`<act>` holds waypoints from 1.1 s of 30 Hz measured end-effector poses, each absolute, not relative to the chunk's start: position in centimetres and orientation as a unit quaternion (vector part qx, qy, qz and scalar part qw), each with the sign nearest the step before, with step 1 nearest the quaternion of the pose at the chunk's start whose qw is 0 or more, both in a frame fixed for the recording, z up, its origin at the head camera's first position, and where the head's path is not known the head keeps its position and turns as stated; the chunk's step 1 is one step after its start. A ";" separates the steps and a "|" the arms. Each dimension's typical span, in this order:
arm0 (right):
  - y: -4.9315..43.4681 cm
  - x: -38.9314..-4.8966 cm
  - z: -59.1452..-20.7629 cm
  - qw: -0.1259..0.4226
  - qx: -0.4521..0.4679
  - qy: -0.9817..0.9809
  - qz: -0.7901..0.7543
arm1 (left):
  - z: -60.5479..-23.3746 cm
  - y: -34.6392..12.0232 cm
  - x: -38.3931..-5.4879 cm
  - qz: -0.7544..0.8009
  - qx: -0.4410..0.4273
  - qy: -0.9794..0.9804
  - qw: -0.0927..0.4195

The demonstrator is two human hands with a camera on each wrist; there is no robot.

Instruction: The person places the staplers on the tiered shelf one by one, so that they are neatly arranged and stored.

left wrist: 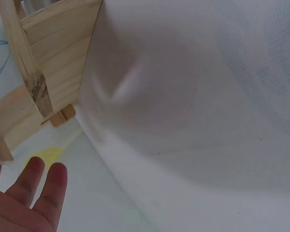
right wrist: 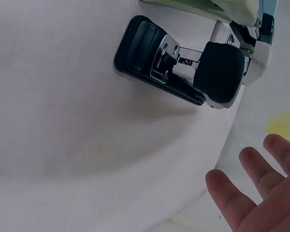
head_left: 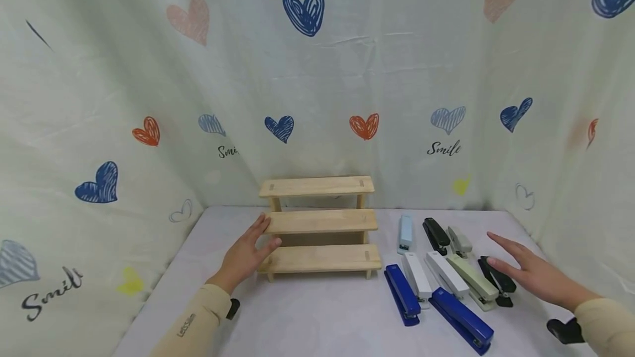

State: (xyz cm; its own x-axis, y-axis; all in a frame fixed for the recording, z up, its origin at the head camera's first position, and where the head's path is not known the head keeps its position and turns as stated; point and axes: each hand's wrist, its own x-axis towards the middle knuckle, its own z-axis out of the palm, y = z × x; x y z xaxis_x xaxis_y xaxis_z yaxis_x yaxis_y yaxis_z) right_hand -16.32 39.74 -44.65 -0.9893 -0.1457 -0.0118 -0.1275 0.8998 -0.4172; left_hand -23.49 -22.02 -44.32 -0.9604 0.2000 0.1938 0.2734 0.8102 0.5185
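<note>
A three-tier wooden step shelf stands at the back middle of the table. My left hand is at its left side, fingers extended, fingertips right at the left end of the middle tier; in the left wrist view, fingers show below the shelf's wooden end. My right hand is held with fingers straight and thumb apart, holding nothing. Nearest to it is a black stapler, which the thumb overlaps in the head view. The right wrist view shows this black stapler beside the fingers.
Left of the black stapler are a pale green stapler, white staplers, blue staplers, a light blue stapler, another black stapler and a small grey-white one. A heart-printed curtain encloses the table's back and sides.
</note>
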 end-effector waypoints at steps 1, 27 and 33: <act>39.7 -16.3 -44.7 0.026 -0.071 0.973 -0.216 | -44.3 -22.0 -23.5 -0.282 -0.128 -0.949 0.068; 40.1 -16.7 -45.7 0.202 0.003 0.902 -0.380 | -44.3 -23.0 -24.0 -0.332 -0.174 -0.922 0.096; 39.9 -16.6 -45.8 0.211 0.033 0.890 -0.403 | -44.6 -23.0 -24.2 -0.338 -0.167 -0.923 0.083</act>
State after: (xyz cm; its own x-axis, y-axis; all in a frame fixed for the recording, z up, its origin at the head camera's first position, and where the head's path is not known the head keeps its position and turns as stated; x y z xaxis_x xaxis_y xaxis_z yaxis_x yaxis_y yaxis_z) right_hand -16.62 39.92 -45.76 -0.9086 -0.1108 -0.4028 0.2294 0.6734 -0.7028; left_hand -24.22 -23.00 -44.63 -0.9303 0.2519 0.2665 0.3644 0.7164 0.5950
